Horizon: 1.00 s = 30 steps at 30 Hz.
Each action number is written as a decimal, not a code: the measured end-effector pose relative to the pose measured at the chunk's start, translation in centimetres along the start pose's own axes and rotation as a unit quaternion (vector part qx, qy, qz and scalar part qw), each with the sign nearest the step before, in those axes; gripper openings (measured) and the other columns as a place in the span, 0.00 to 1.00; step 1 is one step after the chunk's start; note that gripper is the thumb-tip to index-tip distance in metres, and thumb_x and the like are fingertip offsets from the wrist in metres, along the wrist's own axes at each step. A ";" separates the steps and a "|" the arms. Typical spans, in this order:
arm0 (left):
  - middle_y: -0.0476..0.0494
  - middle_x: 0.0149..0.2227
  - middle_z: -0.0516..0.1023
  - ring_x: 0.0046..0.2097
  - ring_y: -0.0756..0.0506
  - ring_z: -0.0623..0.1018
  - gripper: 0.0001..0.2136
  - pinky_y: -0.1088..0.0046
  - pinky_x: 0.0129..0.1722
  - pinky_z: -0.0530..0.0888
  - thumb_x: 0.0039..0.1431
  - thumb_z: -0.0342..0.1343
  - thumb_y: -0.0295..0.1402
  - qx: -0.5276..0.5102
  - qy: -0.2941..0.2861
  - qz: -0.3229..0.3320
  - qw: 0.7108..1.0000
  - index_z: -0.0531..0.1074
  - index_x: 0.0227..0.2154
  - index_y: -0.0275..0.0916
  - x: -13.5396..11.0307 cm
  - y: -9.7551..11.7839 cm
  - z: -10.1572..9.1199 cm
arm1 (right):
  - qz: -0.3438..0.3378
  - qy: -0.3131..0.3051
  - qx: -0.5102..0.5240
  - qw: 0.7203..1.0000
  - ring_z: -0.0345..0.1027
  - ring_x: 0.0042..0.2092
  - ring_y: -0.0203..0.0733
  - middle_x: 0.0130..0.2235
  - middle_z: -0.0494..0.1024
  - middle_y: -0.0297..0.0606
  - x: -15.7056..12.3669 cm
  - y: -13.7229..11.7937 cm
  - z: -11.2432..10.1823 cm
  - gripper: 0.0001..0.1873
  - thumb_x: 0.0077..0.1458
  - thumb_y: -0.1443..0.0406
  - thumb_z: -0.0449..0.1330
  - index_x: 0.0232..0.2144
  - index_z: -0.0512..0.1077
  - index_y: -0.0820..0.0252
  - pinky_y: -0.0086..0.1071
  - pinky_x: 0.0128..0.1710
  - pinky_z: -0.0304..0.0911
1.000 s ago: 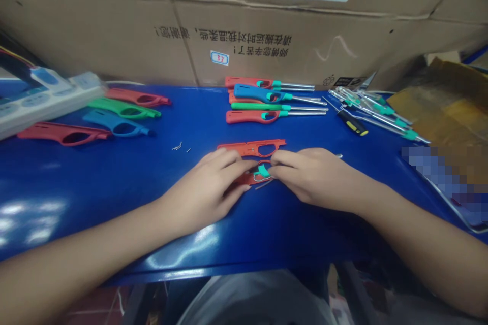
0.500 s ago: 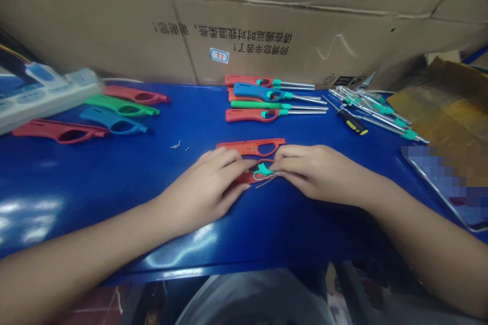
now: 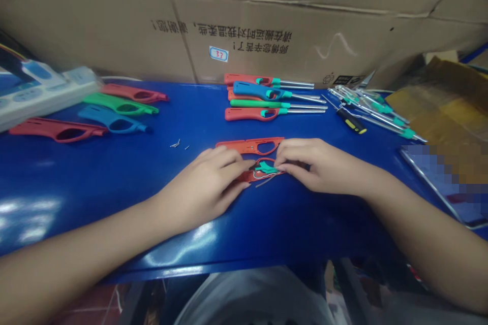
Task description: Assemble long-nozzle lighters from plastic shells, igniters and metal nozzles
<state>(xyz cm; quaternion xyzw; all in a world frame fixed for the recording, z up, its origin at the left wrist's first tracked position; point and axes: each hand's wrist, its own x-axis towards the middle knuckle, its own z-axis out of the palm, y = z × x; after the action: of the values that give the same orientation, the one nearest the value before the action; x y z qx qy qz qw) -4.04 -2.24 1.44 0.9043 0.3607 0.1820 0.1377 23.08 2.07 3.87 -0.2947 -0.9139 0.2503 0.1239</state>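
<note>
My left hand [image 3: 208, 183] lies on the blue table [image 3: 114, 188] with its fingers closed over a red lighter shell [image 3: 255, 176], pinning it down. My right hand [image 3: 310, 165] pinches the green trigger piece [image 3: 266, 167] that sits in that shell. A thin wire [image 3: 265, 181] pokes out under the shell. A second red half shell [image 3: 249, 145] lies flat just behind both hands, touching neither.
Assembled lighters [image 3: 267, 96] with metal tubes are stacked at the back middle. Empty red, green and blue shells [image 3: 114, 106] lie at the left beside a white power strip [image 3: 38, 96]. Metal tubes and a screwdriver [image 3: 351, 122] lie at the right. Cardboard boxes [image 3: 114, 25] wall the back.
My right hand has slid slightly up and right while working the green trigger, which now lies flatter in the shell. My left hand has barely moved.
</note>
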 end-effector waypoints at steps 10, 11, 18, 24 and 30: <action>0.40 0.45 0.78 0.48 0.41 0.76 0.14 0.60 0.49 0.73 0.71 0.53 0.31 -0.005 0.007 0.008 1.000 0.72 0.57 0.37 0.0 -0.1 0.1 | -0.008 0.000 -0.013 1.000 0.72 0.40 0.40 0.39 0.78 0.39 0.1 0.1 0.1 0.10 0.68 0.69 0.55 0.36 0.75 0.60 0.34 0.42 0.66; 0.40 0.45 0.78 0.48 0.41 0.76 0.14 0.60 0.49 0.73 0.71 0.53 0.30 -0.005 0.008 0.010 1.000 0.73 0.57 0.37 0.0 -0.1 0.1 | -0.008 -0.002 -0.014 1.000 0.72 0.40 0.41 0.39 0.78 0.39 0.1 0.1 0.1 0.10 0.68 0.69 0.55 0.36 0.75 0.60 0.34 0.42 0.66; 0.40 0.45 0.78 0.47 0.41 0.76 0.14 0.60 0.48 0.73 0.70 0.53 0.30 -0.004 0.006 0.011 1.000 0.73 0.56 0.37 0.1 -0.1 0.0 | -0.024 0.002 -0.023 0.999 0.71 0.41 0.40 0.40 0.77 0.40 0.0 0.3 0.3 0.10 0.69 0.68 0.54 0.37 0.75 0.60 0.33 0.42 0.65; 0.40 0.45 0.78 0.47 0.41 0.76 0.14 0.60 0.49 0.73 0.71 0.54 0.30 -0.008 0.012 0.012 1.000 0.73 0.56 0.37 0.1 -0.2 0.1 | -0.051 -0.007 -0.139 0.989 0.70 0.39 0.39 0.44 0.76 0.41 -0.3 0.1 0.7 0.12 0.69 0.69 0.52 0.41 0.75 0.60 0.32 0.37 0.63; 0.41 0.44 0.78 0.47 0.41 0.76 0.13 0.60 0.49 0.73 0.71 0.54 0.30 -0.005 0.025 0.014 1.000 0.73 0.55 0.37 -0.1 -0.2 0.2 | -0.096 0.008 -0.261 0.961 0.66 0.32 0.38 0.44 0.79 0.39 -0.4 -0.2 0.7 0.14 0.68 0.71 0.50 0.43 0.76 0.61 0.34 0.29 0.56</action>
<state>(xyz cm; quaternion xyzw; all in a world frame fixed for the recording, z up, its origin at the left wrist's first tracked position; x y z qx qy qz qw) -4.09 -2.19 1.13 0.9037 0.3506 0.2085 0.1304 23.02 1.46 3.32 -0.2302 -0.9703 -0.0120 0.0737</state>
